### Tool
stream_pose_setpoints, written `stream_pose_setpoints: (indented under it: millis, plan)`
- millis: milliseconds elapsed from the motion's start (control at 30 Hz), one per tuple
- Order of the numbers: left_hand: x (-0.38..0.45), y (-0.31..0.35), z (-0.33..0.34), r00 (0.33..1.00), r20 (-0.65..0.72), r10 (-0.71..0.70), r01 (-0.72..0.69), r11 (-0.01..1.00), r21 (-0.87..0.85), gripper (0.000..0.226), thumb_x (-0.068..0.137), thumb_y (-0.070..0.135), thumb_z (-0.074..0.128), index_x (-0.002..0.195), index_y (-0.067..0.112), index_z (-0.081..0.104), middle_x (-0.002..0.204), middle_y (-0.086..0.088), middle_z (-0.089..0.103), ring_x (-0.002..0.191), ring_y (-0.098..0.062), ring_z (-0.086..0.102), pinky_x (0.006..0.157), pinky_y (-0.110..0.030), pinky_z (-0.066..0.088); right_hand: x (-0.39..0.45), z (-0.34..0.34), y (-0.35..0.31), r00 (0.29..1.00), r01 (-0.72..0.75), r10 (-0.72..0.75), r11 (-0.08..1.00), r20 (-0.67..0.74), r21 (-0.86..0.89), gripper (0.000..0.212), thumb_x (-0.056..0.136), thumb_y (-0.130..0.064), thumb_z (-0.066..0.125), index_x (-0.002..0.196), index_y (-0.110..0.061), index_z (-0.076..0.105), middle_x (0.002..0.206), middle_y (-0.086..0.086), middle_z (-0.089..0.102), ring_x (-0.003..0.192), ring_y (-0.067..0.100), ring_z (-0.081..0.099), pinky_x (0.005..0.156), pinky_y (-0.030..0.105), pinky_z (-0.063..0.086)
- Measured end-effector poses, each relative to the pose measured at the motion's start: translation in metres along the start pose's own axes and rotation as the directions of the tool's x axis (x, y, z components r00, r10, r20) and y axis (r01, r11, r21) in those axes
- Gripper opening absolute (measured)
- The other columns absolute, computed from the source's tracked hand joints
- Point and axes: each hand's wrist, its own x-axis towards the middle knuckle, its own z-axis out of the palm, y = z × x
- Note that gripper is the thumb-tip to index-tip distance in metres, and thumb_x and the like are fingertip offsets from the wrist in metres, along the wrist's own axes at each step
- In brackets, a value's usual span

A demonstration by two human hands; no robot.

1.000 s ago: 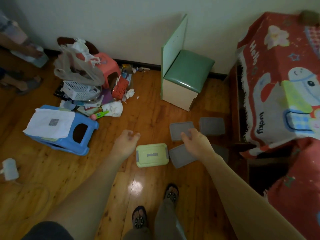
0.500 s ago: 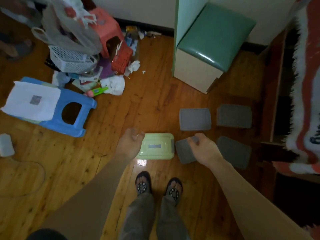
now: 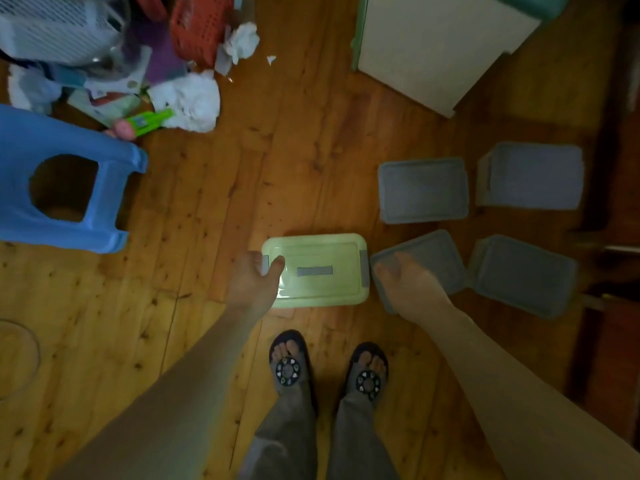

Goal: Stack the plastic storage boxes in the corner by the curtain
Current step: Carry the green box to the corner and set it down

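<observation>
A pale green lidded storage box (image 3: 322, 251) sits on the wooden floor just ahead of my feet. My left hand (image 3: 254, 284) grips its left end, thumb on the lid by the grey latch. My right hand (image 3: 408, 285) hovers by the box's right end with loosely spread fingers, over the corner of a grey box (image 3: 440, 252). Three more grey lidded boxes lie to the right: one behind it (image 3: 422, 190), one far right at the back (image 3: 533, 174) and one far right at the front (image 3: 523, 275).
A blue plastic stool (image 3: 69, 188) lies on the left. Behind it is a clutter pile with a white basket (image 3: 59, 26), a red basket (image 3: 201, 26) and crumpled white paper (image 3: 190, 98). A cream seat (image 3: 433, 43) stands behind; dark wooden furniture (image 3: 616, 202) lines the right.
I have bent closer to the floor. My left hand has taken hold of the green box's left end. My right hand slid left to the box's right end.
</observation>
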Motion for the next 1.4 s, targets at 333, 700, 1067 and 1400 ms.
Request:
stream_pose_setpoints:
  millis: [333, 700, 1067, 1400]
  plan:
    - [0.084, -0.063, 0.06, 0.999, 0.015, -0.046, 0.045, 0.996, 0.078, 0.085, 0.084, 0.067, 0.052, 0.151, 0.026, 0.02, 0.154, -0.002, 0.034, 0.133, -0.03, 0.042, 0.103, -0.05, 0.041, 0.082, 0.084, 0.021, 0.995, -0.003, -0.001, 0.999, 0.096, 0.046, 0.082, 0.097, -0.059, 0.042, 0.157, -0.015, 0.008, 0.156, 0.013, 0.031, 0.135, 0.032, 0.04, 0.108, 0.043, 0.037]
    - [0.128, -0.107, 0.096, 0.999, 0.048, 0.012, -0.012, 1.0, 0.001, 0.059, 0.092, 0.048, 0.059, 0.137, 0.028, 0.026, 0.126, 0.004, 0.047, 0.103, -0.023, 0.05, 0.077, -0.036, 0.042, 0.126, 0.125, 0.035, 0.999, 0.029, -0.032, 0.994, 0.029, 0.109, 0.087, 0.093, -0.05, 0.057, 0.156, -0.016, 0.009, 0.152, 0.013, 0.034, 0.134, 0.031, 0.039, 0.108, 0.05, 0.038]
    - [0.153, -0.128, 0.1, 0.996, 0.032, 0.088, -0.088, 0.996, -0.006, 0.061, 0.088, 0.046, 0.066, 0.137, 0.029, 0.033, 0.117, 0.012, 0.056, 0.108, -0.019, 0.055, 0.081, -0.036, 0.047, 0.146, 0.147, 0.043, 0.999, -0.024, 0.028, 0.99, -0.023, 0.141, 0.091, 0.091, -0.046, 0.064, 0.156, -0.017, 0.006, 0.142, 0.013, 0.046, 0.124, 0.031, 0.049, 0.101, 0.047, 0.045]
    - [0.122, -0.068, 0.054, 0.987, 0.004, 0.163, -0.163, 0.986, 0.039, 0.059, 0.089, 0.054, 0.059, 0.138, 0.029, 0.035, 0.119, 0.007, 0.056, 0.104, -0.02, 0.057, 0.081, -0.037, 0.048, 0.107, 0.089, 0.007, 0.999, -0.017, 0.021, 0.997, -0.05, 0.078, 0.081, 0.095, -0.054, 0.051, 0.154, -0.021, 0.006, 0.137, 0.014, 0.05, 0.116, 0.034, 0.055, 0.094, 0.047, 0.049]
